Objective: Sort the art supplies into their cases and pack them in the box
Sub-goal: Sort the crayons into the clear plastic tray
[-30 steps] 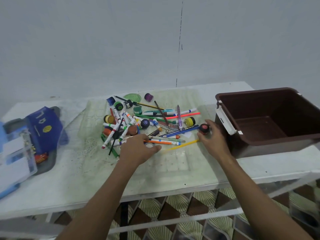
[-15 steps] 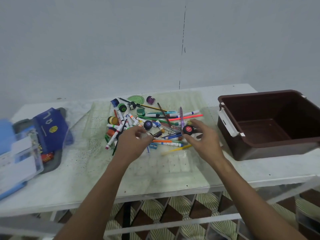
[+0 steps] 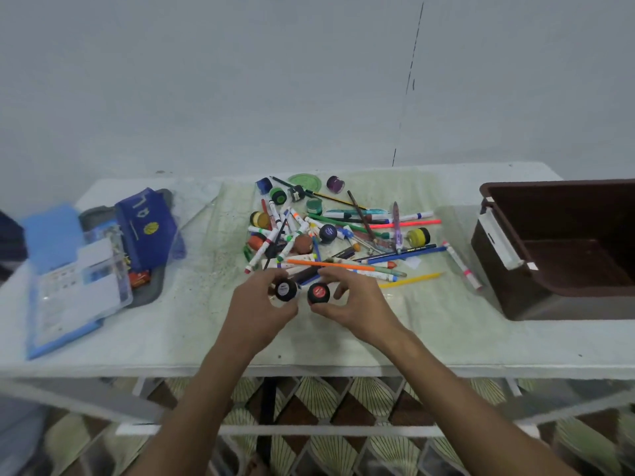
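My left hand holds a small black paint pot with a white label. Beside it my right hand pinches a black paint pot with a red label. Both pots are held close together above the near edge of the pile of art supplies, a heap of markers, pencils, brushes and several more paint pots on the table's middle. A brown plastic box stands open and empty at the right. At the left lie a clear plastic case and a blue pencil pouch.
The white table stands against a grey wall. A green glass mat covers its middle. A pink-tipped marker lies alone near the box. A grey tray sits under the pouch. Patterned floor shows below the table.
Both hands have drawn back from the pile towards me, each with a paint pot, and come together. The right hand carried the red-labelled pot leftwards. The camera has tilted slightly.
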